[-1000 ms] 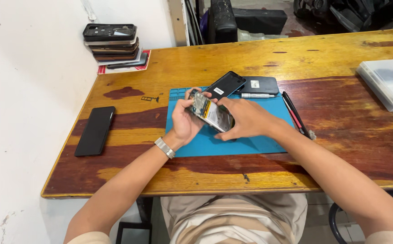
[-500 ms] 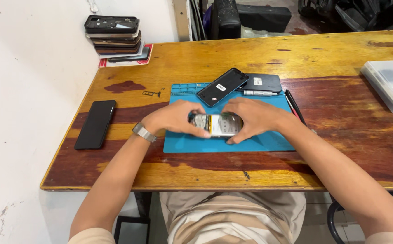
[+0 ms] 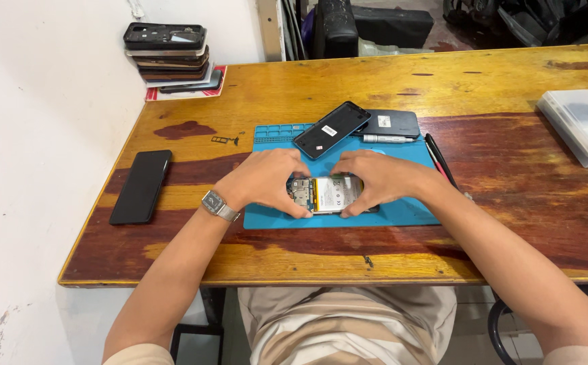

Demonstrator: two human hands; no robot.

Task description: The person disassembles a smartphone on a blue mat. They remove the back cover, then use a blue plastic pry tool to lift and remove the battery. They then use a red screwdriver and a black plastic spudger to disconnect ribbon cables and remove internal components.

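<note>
**Both hands press on an opened phone on the blue mat**

The left hand (image 3: pixel 267 181) and the right hand (image 3: pixel 378 179) close around the two ends of an opened phone (image 3: pixel 325 195) that lies flat on the blue work mat (image 3: pixel 402 213), near the mat's front edge. Each grip is clamped on the phone: thumbs at the near side, fingers curled over the far side. The phone's insides face up, with a pale battery and a circuit board showing between the hands.

By the look of it, the step in hand is seating or pressing the phone body flat against the mat. The next move likely calls for even pressure from both sides, so that the body does not slide toward the front edge of the tabletop (image 3: pixel 294 267).

Room is tight behind the hands: a dark back cover (image 3: pixel 332 130) lies tilted just beyond the fingers, with a dark flat device (image 3: pixel 392 123) and a white pen (image 3: pixel 388 138) beside it. Thin dark tools (image 3: pixel 437 157) lie at the mat's right edge. A black phone (image 3: pixel 141 186) lies well apart on the left. A stack of phones (image 3: pixel 169 57) sits in the far corner, and a clear plastic box (image 3: pixel 583 125) far right.
</note>
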